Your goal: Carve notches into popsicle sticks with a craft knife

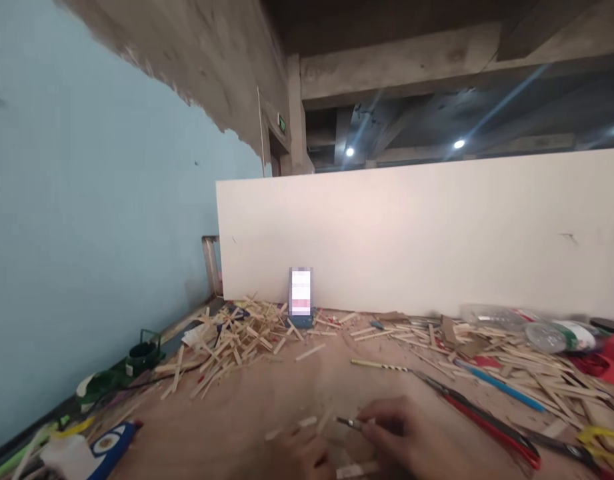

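Note:
My right hand (404, 433) is closed in a pinch around a small tool with a dark tip and silver collar (349, 422), its tip pointing left; I cannot make out its exact kind. Low at the bottom edge, my left hand (301, 455) is blurred, with fingers curled in. Thin wooden strip pieces (325, 421) stick up or lie right at its fingertips, and whether they are gripped is unclear. Beyond both hands lies a yellow patterned pencil-like stick (379, 365). Red-handled scissors or pliers (487, 417) lie to the right of my right hand.
Heaped wooden sticks (237, 343) lie at back left, more (527, 360) at right. A phone (301, 293) leans on the white partition (411, 240). A blue pen (499, 385), plastic bottle (561, 335), yellow-handled scissors (599, 440) and blue-and-white glue bottle (107, 447) lie about.

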The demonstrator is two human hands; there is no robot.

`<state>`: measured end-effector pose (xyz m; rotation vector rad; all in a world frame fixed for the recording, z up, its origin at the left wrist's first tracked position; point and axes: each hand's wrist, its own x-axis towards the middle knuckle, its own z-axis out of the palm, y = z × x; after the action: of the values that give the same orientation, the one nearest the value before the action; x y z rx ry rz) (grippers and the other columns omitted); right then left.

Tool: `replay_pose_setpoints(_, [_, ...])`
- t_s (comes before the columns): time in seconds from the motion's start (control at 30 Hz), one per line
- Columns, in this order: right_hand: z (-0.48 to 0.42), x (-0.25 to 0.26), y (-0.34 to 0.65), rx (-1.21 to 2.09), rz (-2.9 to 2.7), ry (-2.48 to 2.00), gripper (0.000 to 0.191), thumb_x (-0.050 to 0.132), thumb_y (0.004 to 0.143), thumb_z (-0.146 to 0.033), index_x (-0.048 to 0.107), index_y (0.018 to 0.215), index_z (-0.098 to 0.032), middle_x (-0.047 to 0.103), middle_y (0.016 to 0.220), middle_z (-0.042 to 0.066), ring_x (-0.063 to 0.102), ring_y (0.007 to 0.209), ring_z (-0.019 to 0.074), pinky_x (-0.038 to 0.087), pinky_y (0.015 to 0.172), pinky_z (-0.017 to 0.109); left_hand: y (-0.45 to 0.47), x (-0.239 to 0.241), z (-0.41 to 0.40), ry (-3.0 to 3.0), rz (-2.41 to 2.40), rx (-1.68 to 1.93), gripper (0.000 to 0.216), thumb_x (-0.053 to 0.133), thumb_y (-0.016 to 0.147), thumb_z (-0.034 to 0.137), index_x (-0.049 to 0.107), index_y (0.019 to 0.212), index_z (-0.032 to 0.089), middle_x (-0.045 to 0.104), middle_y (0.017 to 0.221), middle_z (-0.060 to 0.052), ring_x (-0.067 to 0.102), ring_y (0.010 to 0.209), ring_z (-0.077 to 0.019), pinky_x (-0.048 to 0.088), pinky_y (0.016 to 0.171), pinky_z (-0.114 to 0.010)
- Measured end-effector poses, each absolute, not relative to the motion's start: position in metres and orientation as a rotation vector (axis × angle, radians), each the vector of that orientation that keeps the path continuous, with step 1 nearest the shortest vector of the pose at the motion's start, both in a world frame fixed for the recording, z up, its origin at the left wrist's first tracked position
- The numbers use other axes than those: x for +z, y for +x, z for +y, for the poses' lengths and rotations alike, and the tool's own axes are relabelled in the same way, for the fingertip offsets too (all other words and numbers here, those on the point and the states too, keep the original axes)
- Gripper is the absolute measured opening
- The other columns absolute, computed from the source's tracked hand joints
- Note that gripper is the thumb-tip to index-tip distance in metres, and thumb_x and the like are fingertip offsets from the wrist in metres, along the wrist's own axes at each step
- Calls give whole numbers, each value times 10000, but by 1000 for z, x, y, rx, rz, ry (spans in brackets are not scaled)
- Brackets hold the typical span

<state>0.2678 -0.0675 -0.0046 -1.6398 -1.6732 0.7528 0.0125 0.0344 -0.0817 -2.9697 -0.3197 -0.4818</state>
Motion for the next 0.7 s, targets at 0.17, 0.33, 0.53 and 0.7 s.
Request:
replay_pose_setpoints(0.17, [-66, 2, 259, 831, -1831, -1561, 330, 607, 978, -403, 880, 1023, -223, 861, 971, 75, 779, 904, 266, 602, 835, 334, 16, -83, 19, -2901, -242, -700, 224, 568, 1014, 128, 665, 824, 198, 672, 792, -46, 656, 783, -212, 534, 745, -350])
replay_pose_setpoints(0.33, [-62, 2, 261, 952, -1916, -1449, 339, 577, 1033, -383, 871, 1077, -219, 870, 1017, 48, 794, 903, 233, 613, 882, 326, 9, -30, -17, -3144, -361, -608, 152, 725, 941, 232, 687, 1088, 233, 748, 1138, -25, 693, 999, -207, 544, 910, -328])
replay_pose_setpoints(0.53, [-55, -6, 270, 842, -1748, -1506, 362, 607, 1017, -456, 860, 1126, -221, 867, 1130, 88, 805, 1031, 277, 629, 924, 374, 8, 9, -14, -3351, -385, -453, 317, 588, 916, 85, 703, 1180, 218, 767, 1295, -62, 715, 1143, -249, 561, 1000, -379])
replay_pose_setpoints(0.7, [-51, -1, 271, 766, -1664, -1537, 325, 630, 994, -445, 874, 1044, -237, 872, 1051, 75, 808, 947, 272, 645, 843, 370, 14, 16, 3, -3277, -392, -190, 356, 533, 863, 9, 712, 1107, 196, 782, 1271, -91, 757, 1052, -266, 598, 955, -407])
